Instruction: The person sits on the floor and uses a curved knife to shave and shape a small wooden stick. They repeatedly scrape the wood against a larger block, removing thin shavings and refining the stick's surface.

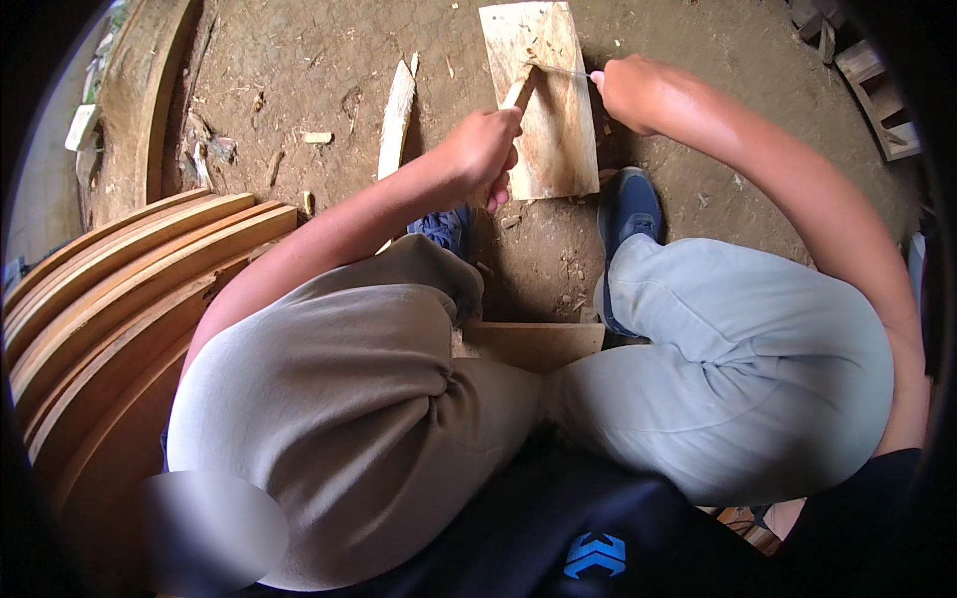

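Observation:
My left hand (488, 148) is closed round a short wooden stick (519, 88), which slants up and away over a flat wooden board (560, 149). The board lies on the ground just beyond my feet. My right hand (633, 92) is closed on a knife, its handle hidden in the fist. The thin knife blade (566, 71) points left, and its far end meets or lies very near the tip of the stick. Small wood chips lie on the board around the tip.
Left of the board, a pointed strip of wood (397, 118) lies on the earth floor (329, 80). Curved-looking stacked planks (150, 269) stand at my left. A wooden frame or crate (877, 95) is at the far right. Between my legs is a wooden piece (533, 342).

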